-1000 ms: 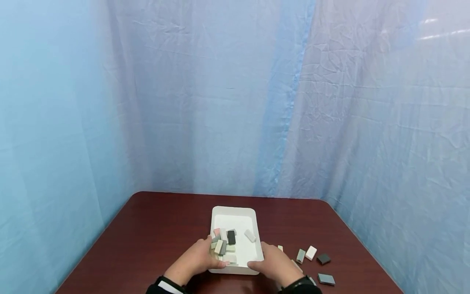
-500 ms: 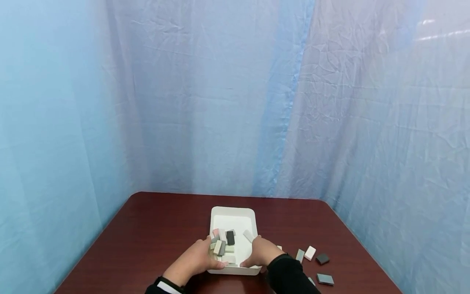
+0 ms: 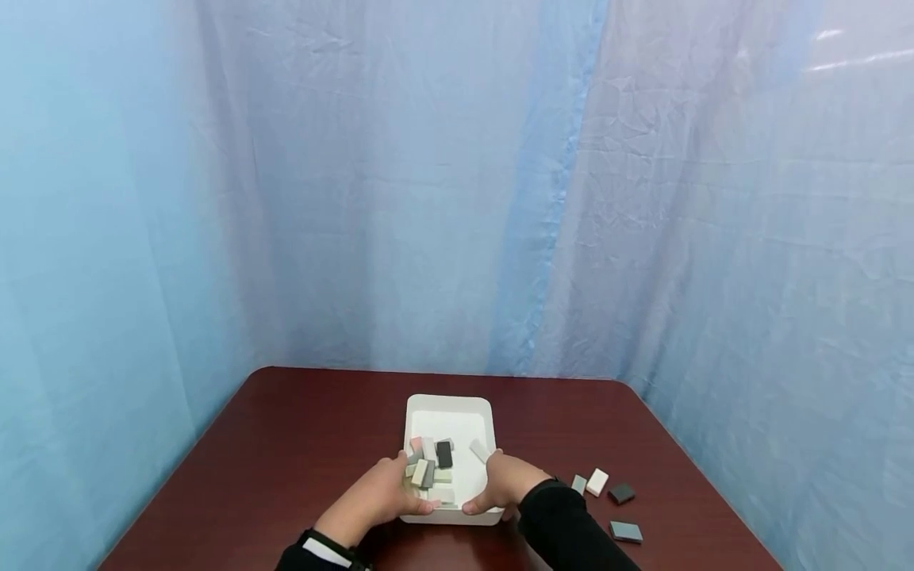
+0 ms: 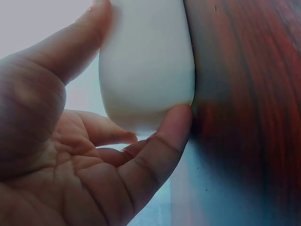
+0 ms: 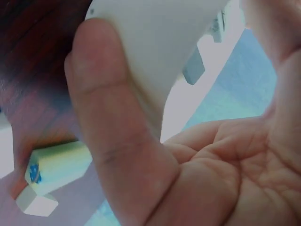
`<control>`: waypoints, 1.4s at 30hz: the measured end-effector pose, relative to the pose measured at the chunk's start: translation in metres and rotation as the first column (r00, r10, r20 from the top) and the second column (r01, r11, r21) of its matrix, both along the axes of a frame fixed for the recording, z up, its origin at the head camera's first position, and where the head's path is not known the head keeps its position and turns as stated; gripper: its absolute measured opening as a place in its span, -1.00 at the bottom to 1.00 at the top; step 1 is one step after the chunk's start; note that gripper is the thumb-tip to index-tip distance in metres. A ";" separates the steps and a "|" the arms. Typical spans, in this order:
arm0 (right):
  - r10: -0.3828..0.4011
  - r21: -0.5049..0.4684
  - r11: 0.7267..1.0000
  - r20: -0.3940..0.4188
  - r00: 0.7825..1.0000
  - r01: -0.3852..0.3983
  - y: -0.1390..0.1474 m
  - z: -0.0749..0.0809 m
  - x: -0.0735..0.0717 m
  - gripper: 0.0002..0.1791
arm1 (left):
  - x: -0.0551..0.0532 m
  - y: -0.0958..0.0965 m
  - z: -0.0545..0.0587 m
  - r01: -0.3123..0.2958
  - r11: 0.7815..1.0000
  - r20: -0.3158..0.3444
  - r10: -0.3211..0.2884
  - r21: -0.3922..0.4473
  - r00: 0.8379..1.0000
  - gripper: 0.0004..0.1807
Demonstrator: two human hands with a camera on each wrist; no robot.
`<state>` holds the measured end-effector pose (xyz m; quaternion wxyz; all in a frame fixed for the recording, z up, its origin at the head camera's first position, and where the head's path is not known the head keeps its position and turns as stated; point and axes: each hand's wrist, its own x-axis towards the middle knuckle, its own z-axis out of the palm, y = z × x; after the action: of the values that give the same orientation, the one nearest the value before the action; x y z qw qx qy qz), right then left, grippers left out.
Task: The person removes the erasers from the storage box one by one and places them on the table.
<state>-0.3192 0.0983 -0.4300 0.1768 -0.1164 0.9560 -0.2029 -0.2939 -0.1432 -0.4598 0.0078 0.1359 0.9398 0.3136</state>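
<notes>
A shallow white plastic tray sits at the middle of the table, holding several small rectangular tiles, among them a black tile, a cream tile and a white tile. My left hand grips its near left corner, thumb over the near rim; in the left wrist view, fingers press the outer wall. My right hand holds the near right corner, its thumb at the near rim. In the right wrist view a finger bears against the tray's outside. The right hand hides part of the tray's right side.
Right of the tray, loose tiles lie on the dark red table: a white one, a dark one, a grey one and others. A blue curtain surrounds the table.
My right hand has shifted left and inward over the tray's right rim, its sleeve now covering some loose tiles. The left hand keeps its hold. The head view has shifted slightly.
</notes>
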 end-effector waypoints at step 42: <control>-0.005 0.137 0.991 0.012 1.000 0.003 -0.007 -0.007 -0.004 0.23 | -0.021 0.034 -0.001 0.127 0.779 -0.366 -0.423 -0.614 0.829 -0.67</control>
<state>-0.3229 0.0916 -0.4368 0.1898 -0.1007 0.9669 -0.1377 -0.3152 -0.1092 -0.4610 -0.1405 0.3420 0.9287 -0.0281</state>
